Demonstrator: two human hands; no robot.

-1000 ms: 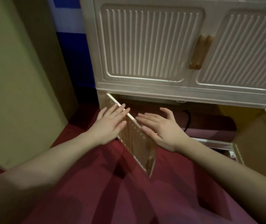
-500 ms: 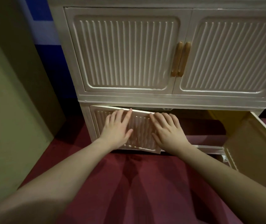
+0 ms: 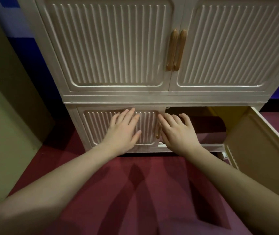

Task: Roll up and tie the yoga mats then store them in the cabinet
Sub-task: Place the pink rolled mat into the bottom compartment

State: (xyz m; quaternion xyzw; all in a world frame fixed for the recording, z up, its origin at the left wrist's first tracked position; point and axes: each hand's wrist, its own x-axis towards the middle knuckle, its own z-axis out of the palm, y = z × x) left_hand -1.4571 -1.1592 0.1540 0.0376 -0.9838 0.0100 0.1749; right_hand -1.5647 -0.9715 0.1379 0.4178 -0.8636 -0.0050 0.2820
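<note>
A cream ribbed cabinet point(image 3: 116, 97) stands in front of me on a dark red floor. Its lower left door point(image 3: 94, 126) is swung flat against the frame. My left hand point(image 3: 123, 131) lies flat on that door with the fingers spread. My right hand point(image 3: 177, 131) rests open at the door's free edge, beside its wooden handle point(image 3: 158, 133). The lower right door point(image 3: 260, 143) hangs open towards me. Inside the dark lower compartment, a dark red rolled mat point(image 3: 208, 124) shows dimly behind my right hand.
The two upper doors are closed, with paired wooden handles point(image 3: 177, 50) at the middle. An olive-green panel point(image 3: 4, 107) stands at the left. Blue wall point(image 3: 25, 46) shows behind the cabinet. Dark red floor point(image 3: 135, 192) stretches below my arms.
The lower left door has swung from wide open to flat against the cabinet under both my hands. My view has shifted, bringing the cabinet more centred.
</note>
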